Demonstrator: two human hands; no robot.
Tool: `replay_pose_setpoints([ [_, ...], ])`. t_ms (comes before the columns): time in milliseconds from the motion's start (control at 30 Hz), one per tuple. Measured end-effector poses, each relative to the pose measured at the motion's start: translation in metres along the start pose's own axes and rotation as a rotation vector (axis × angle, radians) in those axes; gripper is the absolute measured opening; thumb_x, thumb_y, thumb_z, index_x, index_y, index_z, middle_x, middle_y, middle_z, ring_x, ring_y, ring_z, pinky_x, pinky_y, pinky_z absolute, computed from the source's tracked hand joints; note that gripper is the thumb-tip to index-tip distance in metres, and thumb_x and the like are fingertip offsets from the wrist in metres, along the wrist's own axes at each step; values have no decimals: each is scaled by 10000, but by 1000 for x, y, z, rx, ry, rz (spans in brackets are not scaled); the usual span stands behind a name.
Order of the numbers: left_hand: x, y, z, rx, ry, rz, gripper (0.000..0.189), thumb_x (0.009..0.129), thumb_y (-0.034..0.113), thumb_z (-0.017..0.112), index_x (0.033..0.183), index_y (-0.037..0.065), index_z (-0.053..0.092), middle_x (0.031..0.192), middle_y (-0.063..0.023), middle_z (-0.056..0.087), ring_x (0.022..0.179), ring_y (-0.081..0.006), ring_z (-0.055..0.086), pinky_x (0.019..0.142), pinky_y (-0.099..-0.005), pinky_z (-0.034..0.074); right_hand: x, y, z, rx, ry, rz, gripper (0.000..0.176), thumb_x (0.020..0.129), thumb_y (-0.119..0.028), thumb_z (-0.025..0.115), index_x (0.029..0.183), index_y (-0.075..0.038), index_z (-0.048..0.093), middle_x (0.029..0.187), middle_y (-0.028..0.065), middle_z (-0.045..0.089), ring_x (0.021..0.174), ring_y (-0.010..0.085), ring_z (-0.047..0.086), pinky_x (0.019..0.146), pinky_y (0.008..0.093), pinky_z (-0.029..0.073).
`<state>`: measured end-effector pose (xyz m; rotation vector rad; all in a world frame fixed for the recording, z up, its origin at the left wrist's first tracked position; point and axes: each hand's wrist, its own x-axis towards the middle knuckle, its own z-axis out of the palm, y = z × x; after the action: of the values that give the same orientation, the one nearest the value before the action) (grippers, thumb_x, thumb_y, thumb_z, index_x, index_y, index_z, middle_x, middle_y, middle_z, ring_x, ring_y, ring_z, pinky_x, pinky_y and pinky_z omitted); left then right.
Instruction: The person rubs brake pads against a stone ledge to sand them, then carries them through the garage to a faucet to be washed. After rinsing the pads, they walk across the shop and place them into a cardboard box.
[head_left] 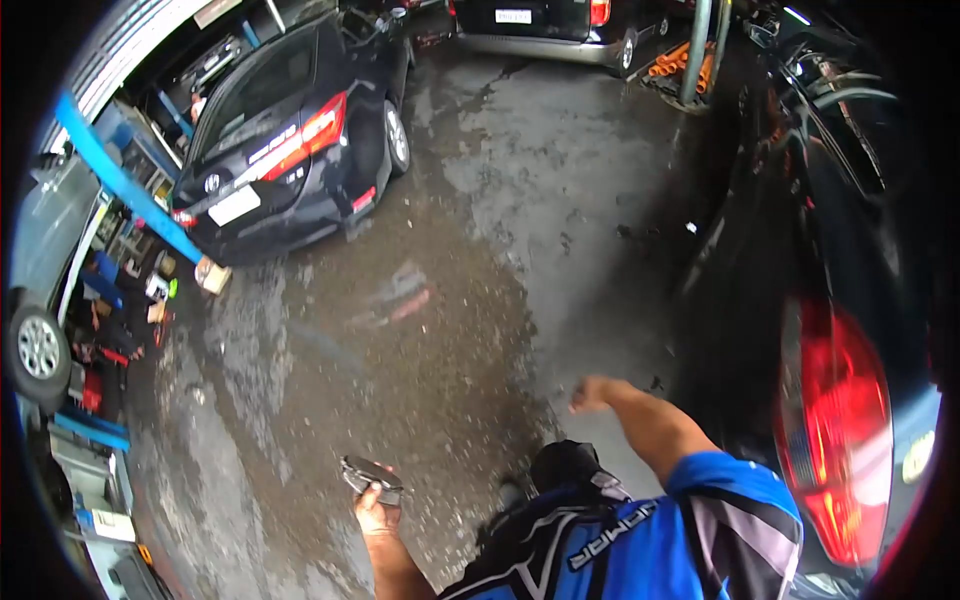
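Observation:
My left hand is closed around a dark grey, flat, curved part that looks like a brake pad, held out over the wet floor with the thumb on its near face. My right hand is out at the end of the bent arm, over the floor to the left of the dark car with the red tail light. Its fingers are turned away and blurred, and nothing shows in it.
A black sedan stands at the upper left, beside a blue lift post. Another dark vehicle is at the back. Orange parts lie around a post. The concrete floor has wet patches.

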<state>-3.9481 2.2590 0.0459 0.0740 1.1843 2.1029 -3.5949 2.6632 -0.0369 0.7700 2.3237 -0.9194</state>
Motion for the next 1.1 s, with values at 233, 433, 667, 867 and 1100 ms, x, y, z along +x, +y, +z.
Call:
replay_pose_setpoints([
  [233,331,-3,151,-5,-97,-165,515,705,9,677,1208,31,566,1139,-127,652,999,-346,659,800,-492,567,59,120,-136,302,17,541,711,870,-543,658,1361,-45,531,1306,194,597,1209,328,578,980,399,486],
  [433,573,-15,296,15,-147,-296,484,723,-21,678,1197,28,593,1120,-114,667,958,-307,673,843,-431,531,253,143,-360,106,153,694,615,893,-539,614,1215,-17,640,1212,181,659,1147,333,622,971,397,492],
  [667,847,-27,435,392,-127,-252,482,694,-4,686,1166,35,597,1067,-72,689,930,-238,674,819,-383,510,416,73,-783,-13,401,102,761,874,-501,646,1392,22,454,1300,233,590,1228,349,562,1046,389,435],
  [867,1123,-63,564,277,-261,-292,538,686,-24,652,1215,25,568,1064,-82,681,973,-279,663,852,-422,515,629,263,-892,757,701,89,678,861,-420,680,1376,-21,492,1236,153,647,1159,307,613,936,442,503],
  [1100,1392,-49,776,276,-326,-443,486,684,-44,638,1164,18,602,1070,-93,678,955,-273,664,833,-426,537,680,319,-846,1286,-191,1026,741,846,-658,609,1348,-115,554,1409,111,526,1117,368,623,889,568,499],
])
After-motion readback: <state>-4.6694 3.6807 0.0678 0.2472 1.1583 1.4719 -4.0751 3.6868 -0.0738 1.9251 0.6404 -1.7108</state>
